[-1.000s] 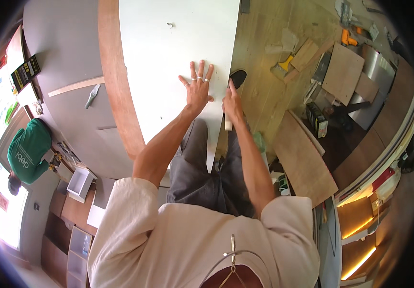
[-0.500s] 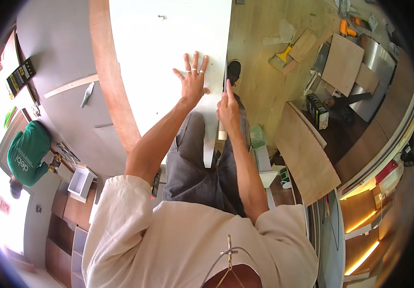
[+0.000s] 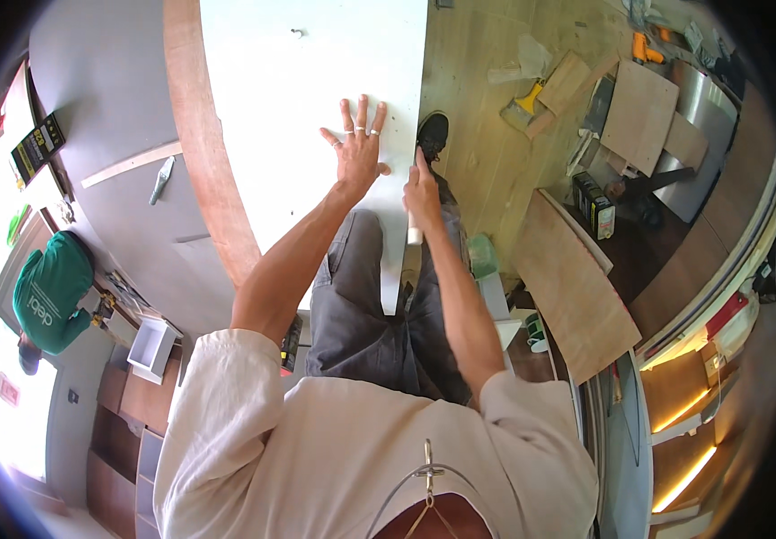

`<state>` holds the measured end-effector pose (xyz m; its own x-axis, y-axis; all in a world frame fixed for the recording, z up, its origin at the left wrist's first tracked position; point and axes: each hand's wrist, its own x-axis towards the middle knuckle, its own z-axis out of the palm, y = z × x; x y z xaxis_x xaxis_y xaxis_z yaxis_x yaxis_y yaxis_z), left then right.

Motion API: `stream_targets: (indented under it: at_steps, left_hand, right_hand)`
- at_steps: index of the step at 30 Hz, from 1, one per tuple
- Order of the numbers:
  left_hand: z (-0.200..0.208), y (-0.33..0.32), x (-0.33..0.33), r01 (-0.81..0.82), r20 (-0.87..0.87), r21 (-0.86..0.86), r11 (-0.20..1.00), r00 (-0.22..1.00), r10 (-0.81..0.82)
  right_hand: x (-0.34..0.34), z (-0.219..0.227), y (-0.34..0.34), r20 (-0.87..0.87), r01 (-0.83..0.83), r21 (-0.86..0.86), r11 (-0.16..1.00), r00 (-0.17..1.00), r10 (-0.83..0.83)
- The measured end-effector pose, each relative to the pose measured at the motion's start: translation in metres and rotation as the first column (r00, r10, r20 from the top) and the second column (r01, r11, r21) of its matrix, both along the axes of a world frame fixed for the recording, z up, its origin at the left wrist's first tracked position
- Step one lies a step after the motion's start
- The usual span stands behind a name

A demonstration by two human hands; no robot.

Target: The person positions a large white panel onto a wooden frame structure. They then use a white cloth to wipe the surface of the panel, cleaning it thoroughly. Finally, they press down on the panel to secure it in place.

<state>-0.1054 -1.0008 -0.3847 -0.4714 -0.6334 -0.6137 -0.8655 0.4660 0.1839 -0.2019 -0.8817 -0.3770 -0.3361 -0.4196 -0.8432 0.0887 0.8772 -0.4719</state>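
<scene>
A long white panel (image 3: 266, 108) stretches away in front of me, across my lap. My left hand (image 3: 360, 154) lies flat on it near the right edge, fingers spread, holding nothing. At that right edge, my right hand (image 3: 421, 193) is closed round a slim hand tool with a pale wooden handle (image 3: 415, 235), its index finger stretched forward along the tool. The handle's end sticks out below the fist. The tool's working part is mostly hidden by the hand and the panel edge, so its exact kind does not show.
Left of the panel runs a brown wood strip (image 3: 217, 180) beside a grey surface with a utility knife (image 3: 162, 180). A person in green (image 3: 55, 292) works at far left. On the right floor are a yellow-handled scraper (image 3: 524, 101), board offcuts (image 3: 639, 117) and a leaning plywood sheet (image 3: 576, 287).
My right hand has shifted slightly back toward me and left along the panel edge, the tool still in it. The left hand stays flat on the panel; the whole view has drifted slightly.
</scene>
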Motion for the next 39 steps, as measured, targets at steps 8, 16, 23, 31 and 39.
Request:
stream_targets:
  at_steps: [8,16,23,31,39]
  left_hand:
    - [0.0,0.002,0.0,-0.028,-0.011,0.02,0.999,1.0,0.028]
    - [-0.004,0.001,0.003,-0.037,-0.029,0.007,0.999,0.999,0.037]
    - [-0.002,0.004,0.001,-0.009,-0.025,0.008,1.0,1.0,0.01]
    - [-0.002,0.003,0.0,-0.007,-0.042,-0.014,1.0,0.999,0.007]
    - [-0.004,0.002,0.004,-0.064,-0.079,0.047,0.997,0.995,0.068]
  right_hand:
    - [0.011,0.008,0.008,-0.036,0.005,-0.055,0.998,0.999,-0.007]
    - [0.005,0.057,0.006,0.033,0.046,-0.042,0.998,0.998,-0.044]
    - [0.001,0.014,0.024,0.157,0.084,-0.01,0.996,0.984,-0.081]
    - [0.016,0.009,0.032,0.117,0.111,-0.012,0.994,0.987,-0.109]
    - [0.029,0.047,0.038,0.117,0.189,0.002,0.982,0.975,-0.188]
